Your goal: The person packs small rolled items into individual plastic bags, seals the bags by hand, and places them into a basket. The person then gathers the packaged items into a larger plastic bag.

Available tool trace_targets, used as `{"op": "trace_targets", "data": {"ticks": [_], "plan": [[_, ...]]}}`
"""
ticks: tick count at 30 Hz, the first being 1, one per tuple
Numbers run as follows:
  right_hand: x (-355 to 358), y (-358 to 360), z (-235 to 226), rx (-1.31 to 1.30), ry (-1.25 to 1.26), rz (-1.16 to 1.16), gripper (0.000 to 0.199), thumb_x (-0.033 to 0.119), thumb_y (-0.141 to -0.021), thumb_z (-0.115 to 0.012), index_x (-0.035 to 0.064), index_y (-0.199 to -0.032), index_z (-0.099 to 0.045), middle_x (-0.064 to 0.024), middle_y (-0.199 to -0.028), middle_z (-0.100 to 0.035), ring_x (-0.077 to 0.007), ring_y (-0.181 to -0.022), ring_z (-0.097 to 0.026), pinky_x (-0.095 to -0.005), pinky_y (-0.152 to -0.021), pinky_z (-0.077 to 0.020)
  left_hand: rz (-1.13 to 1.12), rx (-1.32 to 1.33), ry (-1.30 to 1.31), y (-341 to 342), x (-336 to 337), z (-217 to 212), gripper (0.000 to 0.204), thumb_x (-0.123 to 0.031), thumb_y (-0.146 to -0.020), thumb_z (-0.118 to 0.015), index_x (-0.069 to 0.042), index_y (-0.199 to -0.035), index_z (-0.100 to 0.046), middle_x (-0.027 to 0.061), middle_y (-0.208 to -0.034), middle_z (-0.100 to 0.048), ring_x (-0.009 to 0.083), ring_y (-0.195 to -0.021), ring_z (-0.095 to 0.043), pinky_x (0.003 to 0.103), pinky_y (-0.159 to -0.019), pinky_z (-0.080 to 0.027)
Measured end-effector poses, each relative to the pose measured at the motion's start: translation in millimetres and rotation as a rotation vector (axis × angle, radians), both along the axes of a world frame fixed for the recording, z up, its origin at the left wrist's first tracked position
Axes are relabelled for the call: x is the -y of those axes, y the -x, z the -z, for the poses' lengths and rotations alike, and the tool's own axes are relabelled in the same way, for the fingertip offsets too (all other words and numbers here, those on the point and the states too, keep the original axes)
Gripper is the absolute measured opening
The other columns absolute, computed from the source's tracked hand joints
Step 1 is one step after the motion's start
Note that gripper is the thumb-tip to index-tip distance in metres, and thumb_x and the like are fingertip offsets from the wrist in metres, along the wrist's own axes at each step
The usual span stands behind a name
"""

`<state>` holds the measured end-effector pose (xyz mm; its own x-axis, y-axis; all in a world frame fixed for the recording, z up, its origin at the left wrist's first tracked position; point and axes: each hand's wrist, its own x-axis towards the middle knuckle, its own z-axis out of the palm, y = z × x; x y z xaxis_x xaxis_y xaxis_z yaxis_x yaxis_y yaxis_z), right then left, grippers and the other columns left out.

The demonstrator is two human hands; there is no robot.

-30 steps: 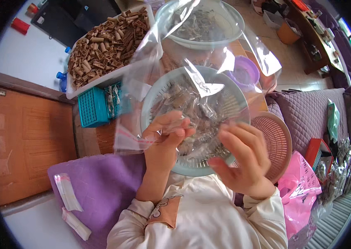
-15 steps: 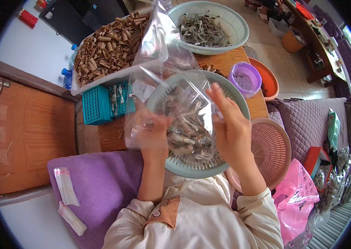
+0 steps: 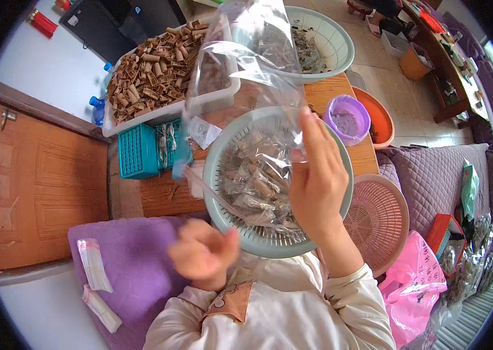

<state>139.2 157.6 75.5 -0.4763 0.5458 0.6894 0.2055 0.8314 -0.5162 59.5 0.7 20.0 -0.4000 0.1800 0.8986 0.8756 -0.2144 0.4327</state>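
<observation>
A large clear plastic bag [image 3: 255, 61] stretches upward over the table, its glossy film reaching across the grey-green colander [image 3: 269, 251]. My right hand [image 3: 319, 181] pinches the bag's edge above the colander's right side, thumb inward and fingers pointing up. Inside the colander lie several small clear-wrapped packets [image 3: 261, 184] with brownish contents, partly seen through the film. My left hand [image 3: 202, 251] is below the colander's left rim, apart from the bag. Motion blurs it, so its fingers cannot be read clearly.
A white tub [image 3: 232, 93] of brown tube pieces stands far left, beside teal baskets [image 3: 137, 153]. Farther back is a pale green basin [image 3: 342, 52]. Purple [image 3: 365, 131] and orange [image 3: 387, 125] containers sit to the right. A pink basket [image 3: 395, 233] adjoins the colander.
My left hand has come off the bag and moved down toward me. My right hand still grips the bag, whose film now spreads higher and farther over the table.
</observation>
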Motion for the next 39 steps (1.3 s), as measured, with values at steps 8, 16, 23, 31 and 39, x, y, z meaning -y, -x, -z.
{"op": "trace_targets", "data": {"ticks": [8,16,23,31,39], "plan": [[22,11,-2,0.290,-0.074,-0.229,0.045,0.008,-0.067,-0.056,0.0067,-0.112,-0.051,-0.0128,-0.121,-0.046,-0.0325,-0.112,-0.042,-0.0466,-0.090,-0.0318,-0.066,-0.215,0.876,31,-57,-30,0.039,-0.017,-0.072,-0.059,-0.010,-0.108,-0.050,0.0100,-0.118,-0.044,0.0311,-0.114,-0.041,0.052,-0.090,-0.032],[51,16,-8,0.350,-0.160,-0.374,0.044,0.015,-0.071,-0.056,0.0119,-0.114,-0.051,-0.0066,-0.124,-0.044,-0.0286,-0.116,-0.039,-0.0507,-0.091,-0.0291,-0.081,-0.332,1.041,51,-119,-43,0.053,-0.043,-0.078,-0.051,-0.018,-0.124,-0.041,0.0097,-0.110,-0.047,0.0260,-0.110,-0.041,0.052,-0.098,-0.017],[58,16,-9,0.301,-0.126,-0.481,0.046,0.019,-0.073,-0.057,0.0110,-0.117,-0.048,-0.0087,-0.122,-0.046,-0.0278,-0.114,-0.041,-0.0496,-0.090,-0.0317,-0.172,-0.485,0.894,75,-148,-6,0.067,-0.048,-0.062,-0.065,-0.022,-0.119,-0.042,0.0094,-0.127,-0.029,0.0322,-0.122,-0.017,0.069,-0.087,-0.015],[12,2,6,0.358,-0.022,-0.143,0.043,0.003,-0.071,-0.057,0.0072,-0.114,-0.050,-0.0116,-0.119,-0.048,-0.0308,-0.110,-0.044,-0.0457,-0.091,-0.0322,-0.176,-0.471,0.610,95,-144,-13,0.044,-0.018,-0.064,-0.067,-0.008,-0.104,-0.053,0.0078,-0.103,-0.050,0.0271,-0.102,-0.045,0.047,-0.086,-0.033],[11,-3,-10,0.313,-0.006,-0.224,0.038,0.007,-0.073,-0.056,0.0048,-0.111,-0.050,-0.0107,-0.113,-0.052,-0.0276,-0.107,-0.047,-0.0443,-0.089,-0.0354,-0.557,-0.181,1.223,120,-143,-6,0.072,-0.028,-0.061,-0.071,-0.013,-0.124,-0.039,0.0176,-0.132,-0.026,0.0356,-0.115,-0.036,0.038,-0.095,-0.031]]}}
